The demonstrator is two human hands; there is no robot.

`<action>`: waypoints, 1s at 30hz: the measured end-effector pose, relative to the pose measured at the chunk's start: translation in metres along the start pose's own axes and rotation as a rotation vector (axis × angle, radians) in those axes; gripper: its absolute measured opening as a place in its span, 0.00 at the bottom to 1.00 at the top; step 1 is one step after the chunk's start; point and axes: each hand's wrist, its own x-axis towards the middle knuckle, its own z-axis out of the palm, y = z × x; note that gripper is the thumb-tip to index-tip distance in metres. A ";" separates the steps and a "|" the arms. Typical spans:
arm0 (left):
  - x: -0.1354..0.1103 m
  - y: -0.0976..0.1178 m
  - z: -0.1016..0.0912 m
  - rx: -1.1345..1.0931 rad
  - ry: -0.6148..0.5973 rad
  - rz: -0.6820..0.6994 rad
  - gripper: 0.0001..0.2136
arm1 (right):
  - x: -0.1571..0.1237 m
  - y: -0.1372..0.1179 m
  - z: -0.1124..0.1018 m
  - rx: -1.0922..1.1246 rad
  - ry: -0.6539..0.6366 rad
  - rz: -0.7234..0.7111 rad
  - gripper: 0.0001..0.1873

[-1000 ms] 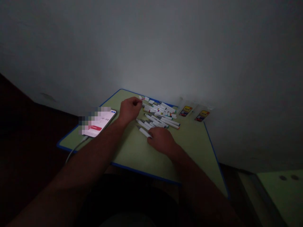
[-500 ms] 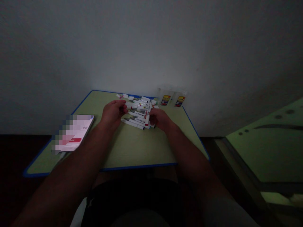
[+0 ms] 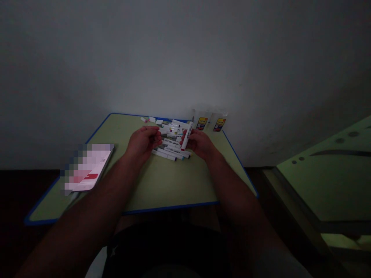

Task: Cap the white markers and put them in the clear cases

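Note:
My right hand (image 3: pixel 198 143) is closed around a white marker (image 3: pixel 187 136) with a red end. It holds the marker tilted above the pile, red end toward me. My left hand (image 3: pixel 145 141) hovers at the left side of the pile with its fingers curled together; whatever they may hold is hidden. Between and below both hands lie several white markers (image 3: pixel 166 155), many side by side, their ends in various colours. Loose white caps (image 3: pixel 152 119) are scattered behind the left hand, near the table's far edge.
Two clear plastic cases (image 3: pixel 219 120) with yellow and red labels stand at the back right against the wall (image 3: pixel 162 58). A tablet (image 3: pixel 97 164) with a lit screen lies on the left of the blue-edged green table (image 3: pixel 171 185). A green panel (image 3: pixel 333 173) is to the right.
My right hand has lifted the marker up and slightly right, away from the pile, and tilted it more. My left hand has shifted a little right. The view has moved slightly.

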 end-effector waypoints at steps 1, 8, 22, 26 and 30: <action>0.001 0.000 -0.001 -0.003 0.008 0.003 0.04 | 0.000 0.000 0.000 0.002 -0.003 -0.001 0.12; 0.002 -0.004 0.000 0.089 0.025 0.062 0.06 | -0.004 -0.003 -0.001 -0.052 -0.050 -0.023 0.15; 0.043 -0.017 -0.006 1.376 0.026 0.630 0.11 | -0.001 0.001 -0.010 -0.295 0.076 -0.120 0.17; 0.065 -0.016 -0.002 1.524 -0.047 0.604 0.15 | -0.001 0.002 -0.009 -0.305 0.094 -0.116 0.17; 0.076 -0.015 0.000 1.604 -0.090 0.536 0.19 | -0.002 0.003 -0.008 -0.302 0.100 -0.116 0.18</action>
